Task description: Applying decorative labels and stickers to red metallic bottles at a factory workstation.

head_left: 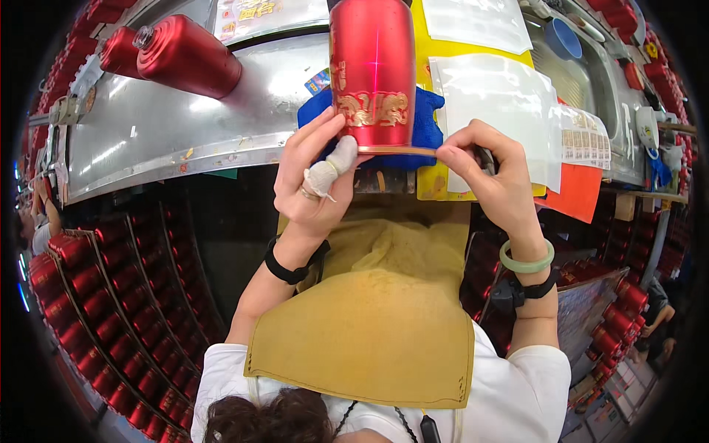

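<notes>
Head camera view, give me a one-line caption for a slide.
Left hand and right hand steady a red bottle on a blue cloth.

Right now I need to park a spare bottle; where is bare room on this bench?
The bare metal surface between the lying red bottles and the blue cloth is free. Around the upright red bottle, both hands, plastic sheets and sticker sheets crowd it.

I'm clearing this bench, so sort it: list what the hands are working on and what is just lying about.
In use:
left hand and right hand
upright red bottle
thin gold strip at its base
blue cloth under it

Lying about:
red bottle on its side
clear plastic sheets
blue bowl
crates of red bottles
</notes>
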Motion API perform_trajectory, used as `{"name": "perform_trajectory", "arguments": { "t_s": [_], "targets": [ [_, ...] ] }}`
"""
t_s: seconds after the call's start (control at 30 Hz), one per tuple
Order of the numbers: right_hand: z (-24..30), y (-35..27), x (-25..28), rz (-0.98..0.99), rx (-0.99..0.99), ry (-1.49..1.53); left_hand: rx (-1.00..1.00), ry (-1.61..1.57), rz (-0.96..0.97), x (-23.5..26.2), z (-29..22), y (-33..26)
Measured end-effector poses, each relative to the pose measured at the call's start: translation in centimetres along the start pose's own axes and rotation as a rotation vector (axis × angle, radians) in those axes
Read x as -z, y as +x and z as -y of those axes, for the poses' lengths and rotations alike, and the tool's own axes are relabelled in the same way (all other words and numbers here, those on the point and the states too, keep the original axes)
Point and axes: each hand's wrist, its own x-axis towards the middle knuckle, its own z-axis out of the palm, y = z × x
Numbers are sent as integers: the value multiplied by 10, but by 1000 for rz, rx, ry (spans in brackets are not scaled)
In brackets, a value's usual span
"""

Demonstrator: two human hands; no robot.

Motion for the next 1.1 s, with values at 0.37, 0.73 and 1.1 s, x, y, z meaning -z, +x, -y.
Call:
{"name": "perform_trajectory", "arguments": {
  "t_s": [0.37,0.73,1.1],
  "targets": [
    [-10,7,-5,-13,-1,-6,-259,295,61,1,-17,10],
    [-3,11,-13,0,14,23,-109,120,41,3,-3,-3],
    [2,9,-16,-18,44,45,-46,128,14,-2,-5,0]
  ]
}}
